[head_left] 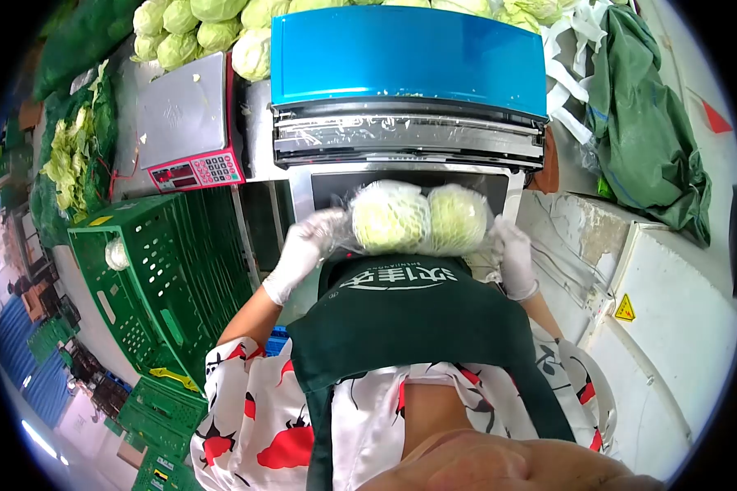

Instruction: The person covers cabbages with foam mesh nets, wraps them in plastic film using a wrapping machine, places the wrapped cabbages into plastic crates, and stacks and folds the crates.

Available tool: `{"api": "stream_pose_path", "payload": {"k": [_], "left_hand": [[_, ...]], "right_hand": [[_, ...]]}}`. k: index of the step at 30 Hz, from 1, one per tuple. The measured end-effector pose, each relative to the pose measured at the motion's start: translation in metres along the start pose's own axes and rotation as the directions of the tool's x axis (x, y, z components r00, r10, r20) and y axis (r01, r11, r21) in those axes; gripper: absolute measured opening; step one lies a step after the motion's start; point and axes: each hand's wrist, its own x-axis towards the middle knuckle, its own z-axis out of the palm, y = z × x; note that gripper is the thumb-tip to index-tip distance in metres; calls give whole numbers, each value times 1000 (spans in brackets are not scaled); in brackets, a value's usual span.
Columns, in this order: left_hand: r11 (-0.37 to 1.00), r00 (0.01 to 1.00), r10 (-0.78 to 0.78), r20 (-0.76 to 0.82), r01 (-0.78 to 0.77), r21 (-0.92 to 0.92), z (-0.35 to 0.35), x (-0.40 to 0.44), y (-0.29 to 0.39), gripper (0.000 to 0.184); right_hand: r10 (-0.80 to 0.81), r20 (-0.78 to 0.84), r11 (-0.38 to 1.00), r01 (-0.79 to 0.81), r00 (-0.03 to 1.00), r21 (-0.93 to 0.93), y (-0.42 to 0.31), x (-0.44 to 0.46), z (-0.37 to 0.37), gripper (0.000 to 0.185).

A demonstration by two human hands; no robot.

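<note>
Two pale green cabbages (pixel 387 219) sit side by side in white foam netting and clear plastic film, in front of my dark green apron. My left hand (pixel 309 244), in a white glove, is closed on the film at the left end of the pair. At the other end my right hand (pixel 513 255), gloved too, is closed on the film's right side. Just beyond the cabbages stands a film-wrapping machine with a blue cover (pixel 409 57). Its metal-framed dark plate (pixel 512 195) lies partly under the cabbages.
A red-framed scale (pixel 184 114) stands left of the machine. Loose cabbages (pixel 217 33) are piled behind. Green plastic crates (pixel 151 278) stand on the left, near a net bag with leaves (pixel 74 159). On the right are a white cabinet (pixel 671 327) and a green sack (pixel 647 131).
</note>
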Motion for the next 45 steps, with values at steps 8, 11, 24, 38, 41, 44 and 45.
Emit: {"api": "stream_pose_path", "payload": {"k": [8, 11, 24, 38, 41, 44, 45], "left_hand": [[937, 954, 62, 293, -157, 312, 40, 35, -85, 23], [996, 960, 82, 269, -90, 17, 45, 38, -48, 26], [670, 775, 578, 257, -270, -692, 70, -24, 79, 46], [645, 77, 727, -682, -417, 640, -95, -145, 66, 69], [287, 159, 331, -930, -956, -61, -171, -205, 76, 52], [489, 43, 258, -965, -867, 92, -293, -257, 45, 47], [593, 20, 271, -962, -791, 151, -342, -272, 18, 47]], "right_hand": [[-197, 161, 927, 237, 967, -291, 170, 77, 3, 39], [-254, 190, 906, 302, 948, -298, 150, 87, 15, 47], [-397, 713, 872, 480, 578, 96, -68, -45, 109, 86], [-336, 941, 723, 649, 31, 237, -44, -143, 372, 76], [-192, 953, 158, 951, -233, 265, -35, -170, 386, 99], [-166, 986, 532, 842, -5, 94, -31, -139, 385, 77], [-151, 981, 635, 772, 118, 5, -33, -124, 380, 60]]}}
